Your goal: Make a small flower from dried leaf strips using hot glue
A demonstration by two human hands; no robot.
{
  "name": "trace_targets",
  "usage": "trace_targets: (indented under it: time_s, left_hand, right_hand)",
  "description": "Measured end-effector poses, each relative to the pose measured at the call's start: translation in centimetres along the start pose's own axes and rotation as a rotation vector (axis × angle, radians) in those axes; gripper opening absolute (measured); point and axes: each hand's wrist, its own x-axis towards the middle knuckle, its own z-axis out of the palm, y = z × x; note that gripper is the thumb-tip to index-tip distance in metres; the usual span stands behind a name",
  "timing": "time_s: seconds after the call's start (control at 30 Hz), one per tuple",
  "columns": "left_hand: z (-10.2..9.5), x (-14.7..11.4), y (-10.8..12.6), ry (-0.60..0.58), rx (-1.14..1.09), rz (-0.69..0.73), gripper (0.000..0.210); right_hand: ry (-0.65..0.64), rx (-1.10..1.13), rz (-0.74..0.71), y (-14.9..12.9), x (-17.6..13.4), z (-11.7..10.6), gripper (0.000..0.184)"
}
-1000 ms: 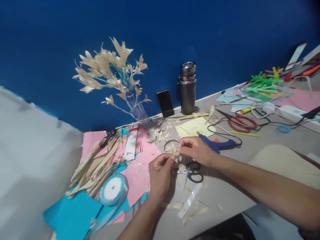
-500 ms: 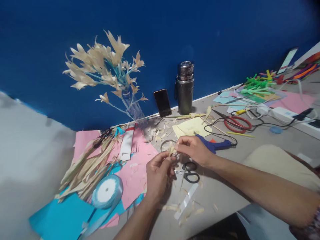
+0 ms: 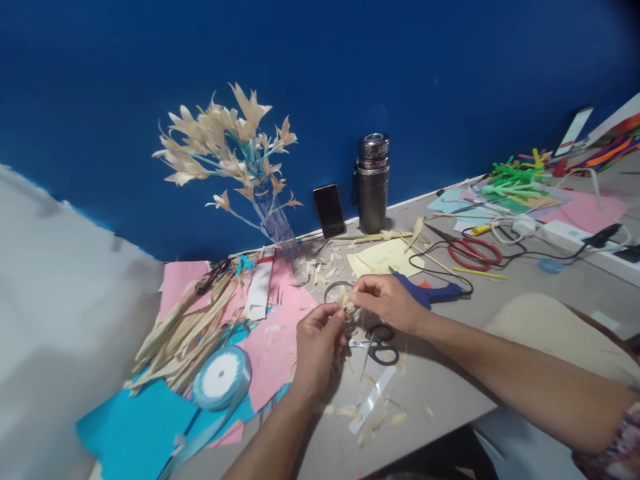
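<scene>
My left hand [image 3: 319, 348] is closed, thumb and fingers pinching a small pale husk flower [image 3: 345, 297] from below. My right hand [image 3: 393, 305] pinches the same piece from the upper right with thumb and forefinger. Fingers cover much of it, so its full shape is hidden. Just beyond the fingers a thin ring [image 3: 327, 289] lies on the table. Black-handled scissors [image 3: 384, 353] rest beneath the hands, with a thin stick across them. A blue glue gun [image 3: 440, 291] lies past my right hand. Husk scraps [image 3: 399, 419] are scattered near a clear strip [image 3: 373, 402].
Dried husk strips [image 3: 193, 320] and a blue ribbon roll [image 3: 223, 377] lie on coloured paper at left. Behind stand a vase [image 3: 275, 223] of husk flowers, a phone [image 3: 329, 211] and a metal flask [image 3: 373, 187]. Red-handled scissors [image 3: 475, 252], cables and a power strip [image 3: 595, 250] occupy the right.
The head view has shifted slightly, so the vase and ribbon roll appear further right. Both hands keep hold of the husk flower, with only small finger movements.
</scene>
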Motion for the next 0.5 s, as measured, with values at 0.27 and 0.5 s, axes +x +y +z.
trace_targets:
  time_s: [0.27, 0.5]
  left_hand:
    - [-0.09, -0.07, 0.23, 0.015, -0.029, 0.045, 0.031]
    - [0.37, -0.52, 0.95, 0.078, 0.16, 0.13, 0.017]
  right_hand:
    - [0.001, 0.042, 0.021, -0.49, 0.0, -0.18, 0.024]
    - [-0.03, 0.035, 0.043, -0.75, -0.08, -0.07, 0.027]
